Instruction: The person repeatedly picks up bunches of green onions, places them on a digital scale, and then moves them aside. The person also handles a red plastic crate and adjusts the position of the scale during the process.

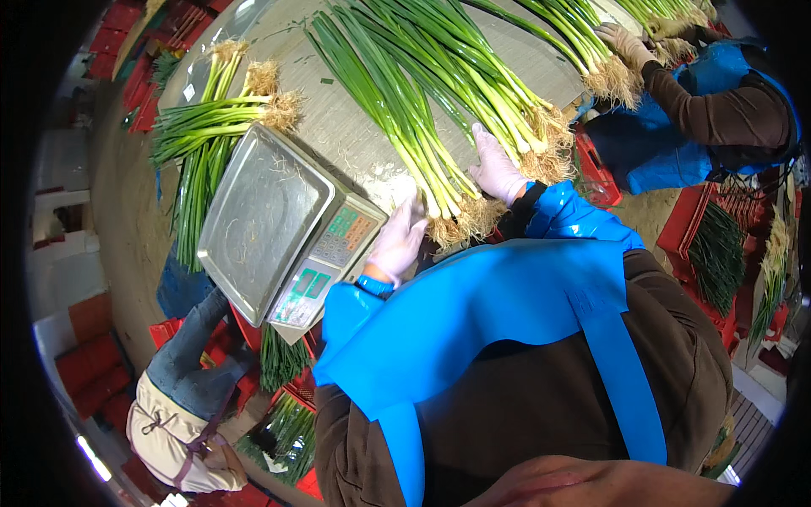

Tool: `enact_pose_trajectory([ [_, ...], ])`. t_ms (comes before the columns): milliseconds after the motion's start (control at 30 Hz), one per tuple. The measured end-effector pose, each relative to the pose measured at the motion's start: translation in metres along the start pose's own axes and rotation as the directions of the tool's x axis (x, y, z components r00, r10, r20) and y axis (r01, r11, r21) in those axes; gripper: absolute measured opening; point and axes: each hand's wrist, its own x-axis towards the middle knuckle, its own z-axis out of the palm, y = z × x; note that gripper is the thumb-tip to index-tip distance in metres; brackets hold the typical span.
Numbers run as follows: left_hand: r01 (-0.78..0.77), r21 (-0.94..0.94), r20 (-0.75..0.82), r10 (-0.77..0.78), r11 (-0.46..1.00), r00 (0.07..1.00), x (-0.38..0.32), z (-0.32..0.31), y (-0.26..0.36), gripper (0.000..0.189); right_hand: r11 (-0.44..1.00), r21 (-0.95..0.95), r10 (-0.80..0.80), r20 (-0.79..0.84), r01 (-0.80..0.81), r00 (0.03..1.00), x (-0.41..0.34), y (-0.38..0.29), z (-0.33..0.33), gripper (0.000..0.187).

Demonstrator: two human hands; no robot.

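Note:
A bunch of long green allium stalks (pixel 431 171) lies on the table (pixel 336 136), its fibrous roots (pixel 466 225) towards me. My left hand (pixel 400 239), in a thin pale glove, is at the left side of the root end, thumb and fingers apart. On the right of that bunch, my gloved right hand (pixel 497 166) rests near the stalk bases, fingers spread. It lies between this bunch and a larger bunch (pixel 488 104). Neither hand is closed around stalks. Left of my left hand stands a weighing scale (pixel 272 215) with a bare metal pan.
More rooted stalks (pixel 196 139) lie crosswise beyond the scale. At right, a co-worker's gloved hand (pixel 624 45) touches another bunch (pixel 570 32). Red crates (pixel 684 234) with greens stand right of me; greens (pixel 282 358) are below the scale. Another person (pixel 184 405) is at lower left.

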Motion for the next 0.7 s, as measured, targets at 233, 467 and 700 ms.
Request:
enact_pose_trajectory([
  [233, 0.084, -0.747, -0.136, -0.275, 0.660, 0.952, 0.071, 0.037, -0.019, 0.065, 0.702, 0.580, 0.231, 0.362, -0.412, 0.903, 0.015, -0.012, 0.015, 0.077],
  [467, 0.080, -0.905, 0.010, -0.166, 0.417, 0.986, 0.089, 0.030, -0.007, 0.047, 0.506, 0.693, -0.026, 0.608, -0.514, 0.794, 0.033, -0.037, -0.016, 0.046],
  [700, 0.112, -0.585, -0.076, -0.192, 0.803, 0.978, 0.078, 0.047, 0.019, 0.053, 0.247, 0.718, -0.181, 0.693, -0.650, 0.698, 0.016, -0.029, -0.013, 0.055],
])
